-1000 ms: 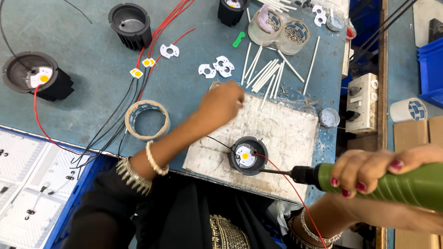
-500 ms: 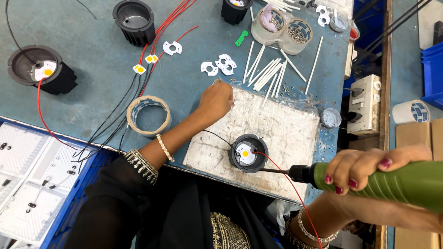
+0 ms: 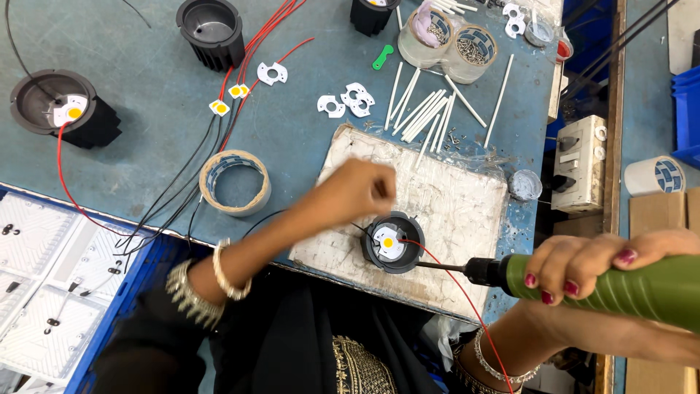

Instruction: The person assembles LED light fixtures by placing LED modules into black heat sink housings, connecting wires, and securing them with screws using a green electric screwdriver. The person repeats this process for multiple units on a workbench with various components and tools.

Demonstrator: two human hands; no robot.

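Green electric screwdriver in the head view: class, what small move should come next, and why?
Probably swing the green electric screwdriver in the right hand so its bit tips down into the round black lamp housing; it now lies sideways at the rim, while the left hand hovers closed above the housing.

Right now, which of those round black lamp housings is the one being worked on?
The black housing on the white slab, by the left hand, with the green driver tip at its side. The other housings sit apart on the blue table.
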